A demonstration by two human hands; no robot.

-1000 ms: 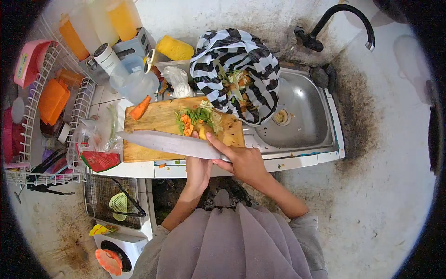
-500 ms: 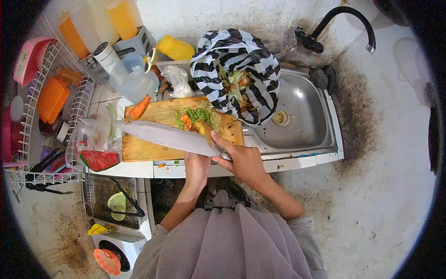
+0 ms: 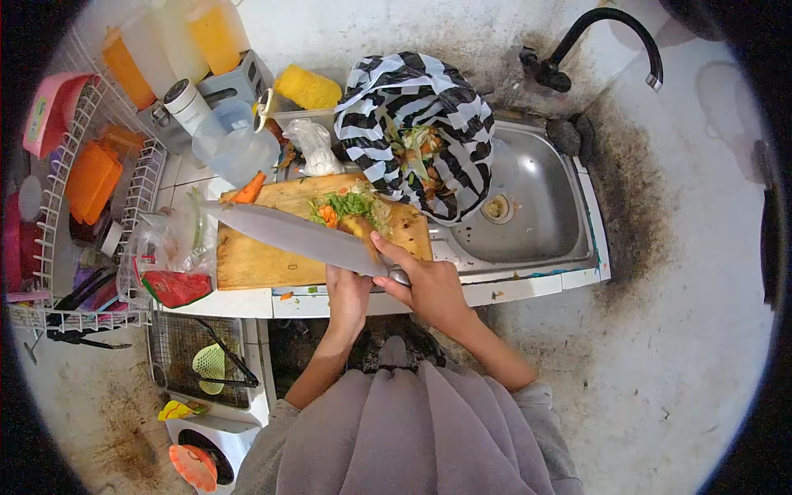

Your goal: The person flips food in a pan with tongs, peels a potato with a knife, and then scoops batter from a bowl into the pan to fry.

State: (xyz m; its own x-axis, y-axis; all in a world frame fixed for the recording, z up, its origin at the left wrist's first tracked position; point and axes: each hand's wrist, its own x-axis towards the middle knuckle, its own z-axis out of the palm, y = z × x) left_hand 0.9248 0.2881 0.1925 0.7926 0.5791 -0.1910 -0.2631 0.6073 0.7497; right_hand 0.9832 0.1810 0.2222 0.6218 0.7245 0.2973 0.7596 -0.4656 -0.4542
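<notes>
My right hand (image 3: 433,289) is closed around the handle of a large kitchen knife (image 3: 297,237), its index finger lying along the blade's base. The broad blade points left over a wooden cutting board (image 3: 256,268). Under the blade's near edge is my left hand (image 3: 348,299); its fingers are mostly hidden, so what they hold does not show. A yellow-brown piece of food (image 3: 361,228), of a kind I cannot make out, shows just behind the blade. Chopped green and orange vegetables (image 3: 346,206) lie on the board, with a carrot (image 3: 249,189) at its far left corner.
A black-and-white checked bag (image 3: 363,124) with vegetable scraps stands at the sink (image 3: 536,198), under a black faucet (image 3: 615,18). Left of the board lie clear plastic bags (image 3: 186,239) and a red packet (image 3: 175,286). A white wire rack (image 3: 62,198) stands further left.
The view has shifted slightly. The knife and both hands stay in nearly the same place over the board, with the blade angled a little differently.
</notes>
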